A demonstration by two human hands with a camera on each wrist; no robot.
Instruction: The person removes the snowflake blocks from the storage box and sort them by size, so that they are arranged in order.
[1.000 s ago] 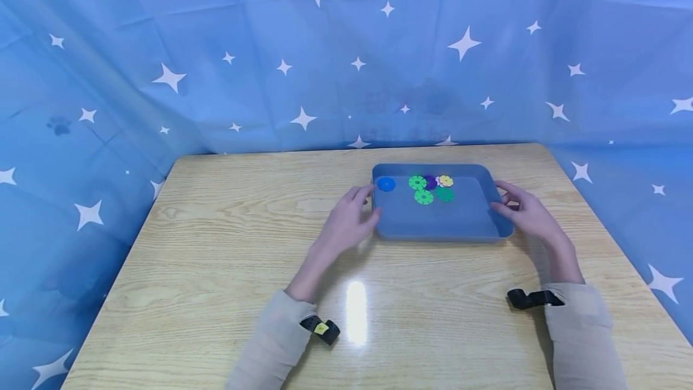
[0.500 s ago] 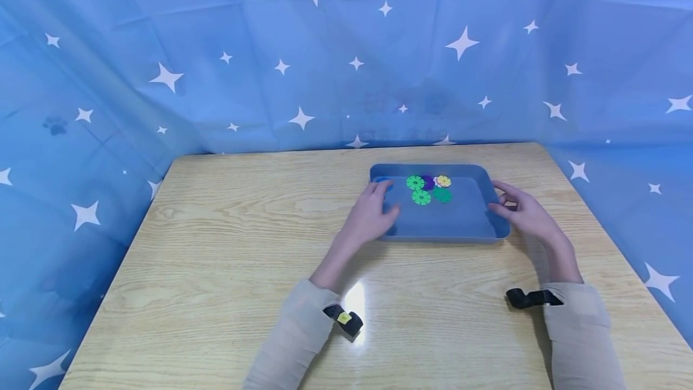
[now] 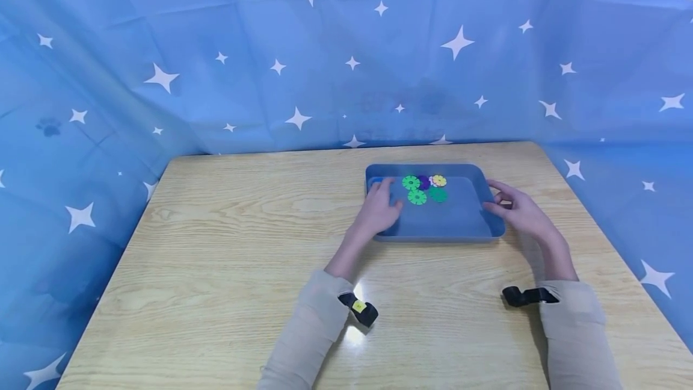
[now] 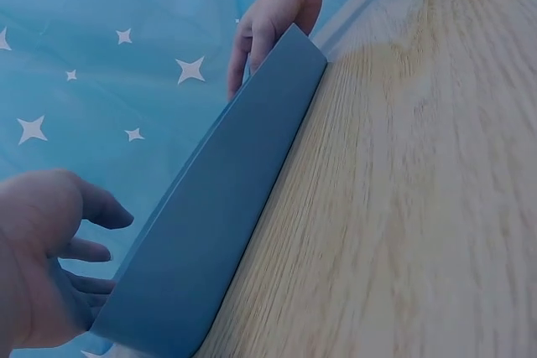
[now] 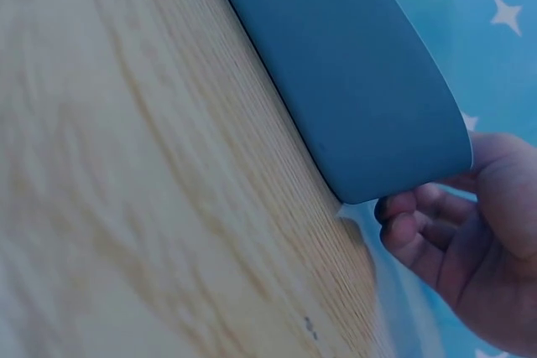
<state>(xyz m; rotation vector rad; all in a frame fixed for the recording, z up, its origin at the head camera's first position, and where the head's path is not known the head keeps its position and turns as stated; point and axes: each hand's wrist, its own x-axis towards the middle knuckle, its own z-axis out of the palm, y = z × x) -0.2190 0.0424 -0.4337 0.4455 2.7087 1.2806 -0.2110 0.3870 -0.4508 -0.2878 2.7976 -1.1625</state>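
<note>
- Because the tray (image 3: 441,221) on the counter (image 3: 243,245) is gripped at its right side by the right hand (image 3: 521,212), the notched discs (image 3: 417,197) could be slid askew by a tug.
- With the left hand (image 3: 378,210) spread loosely over its left side, nothing visibly held, discs might be knocked by a careless sweep.

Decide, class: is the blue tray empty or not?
Not empty: the head view shows green discs and a purple disc inside the tray.
</note>
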